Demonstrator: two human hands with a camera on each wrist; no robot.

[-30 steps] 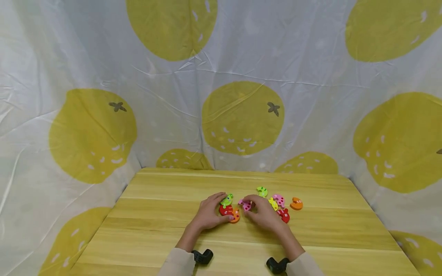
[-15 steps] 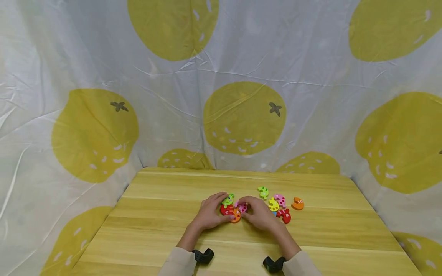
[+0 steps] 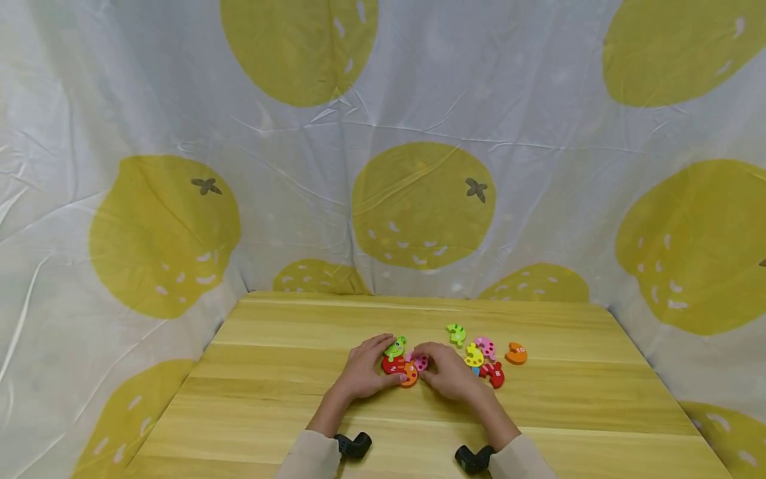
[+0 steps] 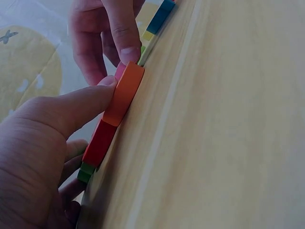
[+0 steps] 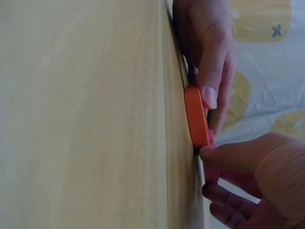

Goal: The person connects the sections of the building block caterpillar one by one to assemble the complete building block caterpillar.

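My left hand (image 3: 365,372) holds a curved row of joined puzzle pieces on the table. Its thumb presses the orange piece numbered 3 (image 3: 409,376), and its fingers reach round the green piece with a face (image 3: 395,347). Between those two lies the red piece numbered 2 (image 3: 391,365). With thumb and fingers my right hand (image 3: 451,374) pinches a pink dotted piece (image 3: 421,362), set against the orange one and partly covered by the fingers. In the right wrist view the pink piece (image 5: 211,172) shows right beside the orange edge (image 5: 195,117).
Right of my right hand lie loose pieces: green (image 3: 456,334), yellow (image 3: 475,356), pink (image 3: 485,347), red numbered 8 (image 3: 494,374), orange numbered 10 (image 3: 516,353), and a partly hidden blue one (image 3: 475,371). A lemon-print curtain (image 3: 419,113) surrounds the wooden table (image 3: 287,326).
My right hand has moved left, bringing the pink piece from a small gap up against the orange and red pieces. The left hand keeps its place.
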